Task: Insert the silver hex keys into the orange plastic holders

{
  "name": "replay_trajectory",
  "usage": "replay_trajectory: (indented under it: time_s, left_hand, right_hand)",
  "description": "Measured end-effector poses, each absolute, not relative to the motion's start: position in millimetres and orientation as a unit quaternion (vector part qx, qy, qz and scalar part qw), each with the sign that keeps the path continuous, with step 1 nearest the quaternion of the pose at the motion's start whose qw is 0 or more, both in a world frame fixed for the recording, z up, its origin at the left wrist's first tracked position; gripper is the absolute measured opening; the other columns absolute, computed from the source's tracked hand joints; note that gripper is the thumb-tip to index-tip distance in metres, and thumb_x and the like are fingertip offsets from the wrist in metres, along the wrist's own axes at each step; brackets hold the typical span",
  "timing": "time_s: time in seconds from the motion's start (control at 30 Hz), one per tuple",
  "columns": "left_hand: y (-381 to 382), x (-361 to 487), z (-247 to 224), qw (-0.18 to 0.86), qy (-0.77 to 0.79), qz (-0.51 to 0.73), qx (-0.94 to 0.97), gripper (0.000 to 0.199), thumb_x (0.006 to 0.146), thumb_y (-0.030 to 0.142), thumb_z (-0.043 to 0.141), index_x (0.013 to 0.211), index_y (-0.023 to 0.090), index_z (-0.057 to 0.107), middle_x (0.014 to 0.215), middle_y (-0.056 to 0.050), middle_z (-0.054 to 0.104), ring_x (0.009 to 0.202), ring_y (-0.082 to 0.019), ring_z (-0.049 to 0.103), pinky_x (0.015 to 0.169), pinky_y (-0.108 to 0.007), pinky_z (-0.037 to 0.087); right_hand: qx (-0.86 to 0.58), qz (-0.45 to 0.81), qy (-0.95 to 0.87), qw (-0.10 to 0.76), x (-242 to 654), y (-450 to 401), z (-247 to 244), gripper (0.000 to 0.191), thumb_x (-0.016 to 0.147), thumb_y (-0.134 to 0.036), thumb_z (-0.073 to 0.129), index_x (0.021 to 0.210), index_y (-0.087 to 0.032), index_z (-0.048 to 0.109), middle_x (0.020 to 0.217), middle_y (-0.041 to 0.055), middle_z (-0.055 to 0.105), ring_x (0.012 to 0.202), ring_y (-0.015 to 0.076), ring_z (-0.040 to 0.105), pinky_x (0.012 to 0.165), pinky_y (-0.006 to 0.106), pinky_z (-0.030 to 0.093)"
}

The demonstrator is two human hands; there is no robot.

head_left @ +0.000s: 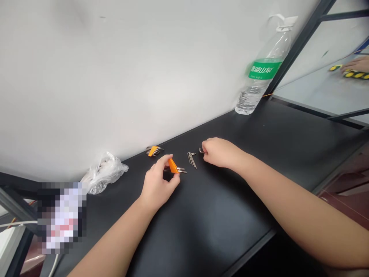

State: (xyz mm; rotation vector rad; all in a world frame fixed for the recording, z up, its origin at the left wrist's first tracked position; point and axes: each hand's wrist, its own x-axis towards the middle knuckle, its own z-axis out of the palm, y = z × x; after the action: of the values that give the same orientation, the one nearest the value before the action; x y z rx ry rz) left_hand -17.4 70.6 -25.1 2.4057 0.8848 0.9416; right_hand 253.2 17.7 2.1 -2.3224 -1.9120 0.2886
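My left hand (pixel 158 182) pinches an orange hex key holder (pixel 173 166) between thumb and fingers. A couple of metal keys stick out of that holder to the right. My right hand (pixel 217 152) is closed on an L-shaped hex key (pixel 201 150), whose bent end shows at the fingertips. Between the hands, several loose hex keys (pixel 192 159) lie side by side on the black tabletop (pixel 207 215). Behind my left hand rests a second orange holder (pixel 153 151) filled with hex keys, close to the wall.
A clear plastic bottle (pixel 259 73) with a green label stands against the white wall (pixel 129 69). At left lies a crumpled plastic bag (pixel 105 173). A black metal frame (pixel 300 50) rises at right; beyond it, another person's hand (pixel 357 64) is near yellow-and-black objects.
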Motion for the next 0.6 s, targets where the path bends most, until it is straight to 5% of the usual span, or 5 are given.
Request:
replay_trajectory:
  time_s: [0.1,0.27,0.43,0.6]
  left_hand:
    - [71.1,-17.2,-25.5,0.222,0.307,0.338,0.862,0.051,0.085,0.024,0.074,0.134,0.026,0.06,0.102,0.001,0.077,0.088,-0.016,0.076,0.088,-0.032,0.063]
    - [70.0,-16.4,-24.2,0.245,0.291,0.344,0.858,0.049,0.086,0.024,0.073,0.133,0.024,0.06,0.1,0.001,0.078,0.085,-0.015,0.076,0.087,-0.031,0.065]
    - [69.2,-16.2,-23.6,0.248,0.284,0.34,0.862,0.049,0.087,0.026,0.075,0.133,0.023,0.059,0.101,0.001,0.079,0.084,-0.015,0.076,0.085,-0.031,0.065]
    - [69.2,-16.1,-24.4,0.259,0.287,0.336,0.859,0.048,0.087,0.026,0.075,0.132,0.024,0.06,0.102,0.001,0.079,0.086,-0.015,0.077,0.088,-0.031,0.065]
  right_hand:
    - [-0.722,0.173,-0.642,0.191,249.8,12.6,10.5,0.004,0.081,-0.018,0.067,0.083,-0.02,0.065,0.085,0.0044,0.069,0.07,0.0174,0.063,0.06,0.028,0.043]
    - [-0.482,0.449,-0.572,0.488,219.4,6.3,13.5,0.057,0.089,-0.027,0.07,0.144,-0.03,0.052,0.1,0.0001,0.065,0.061,0.0122,0.066,0.057,0.029,0.057]
    - [-0.424,0.471,-0.519,0.574,196.4,6.2,5.7,0.03,0.088,-0.037,0.079,0.111,-0.02,0.071,0.085,0.0016,0.069,0.062,0.0158,0.07,0.062,0.034,0.062]
    - [-0.455,0.433,-0.507,0.59,194.3,6.4,5.1,0.025,0.087,-0.04,0.081,0.096,-0.018,0.074,0.076,0.0042,0.075,0.069,0.02,0.073,0.07,0.037,0.064]
